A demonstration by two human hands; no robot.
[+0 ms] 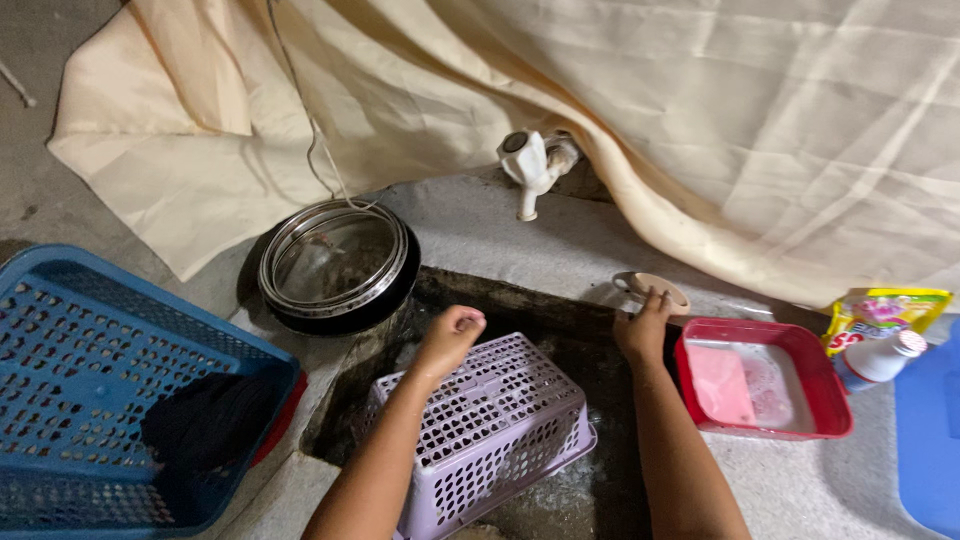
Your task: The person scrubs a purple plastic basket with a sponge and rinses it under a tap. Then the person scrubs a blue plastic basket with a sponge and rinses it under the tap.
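From the head camera I look down into a dark, wet concrete basin (560,330) where a lilac perforated basket (490,425) lies upside down, tilted, its base facing up. My left hand (450,338) is curled into a loose fist resting on the far edge of that basket; I cannot tell whether it grips anything small inside the curl. My right hand (642,330) is away from the basket, fingers bent down over the basin's far rim, touching a small round tan lid or cup (652,288) there; whether it really grasps it I cannot tell. Just right of that hand sits a red tub (765,378) with soapy water and a pink sponge or cloth (720,385), and beyond it a bottle with a white cap (880,358) and a colourful pouch (885,308). A white tap (530,165) sticks out from under a cream sheet (700,110), closed as far as I see. To the left are a round metal-rimmed pan (335,265) and a blue crate (90,380). I judge this as mid-wash of the basket: the next move calls for a firm hold on it and something to scrub with.
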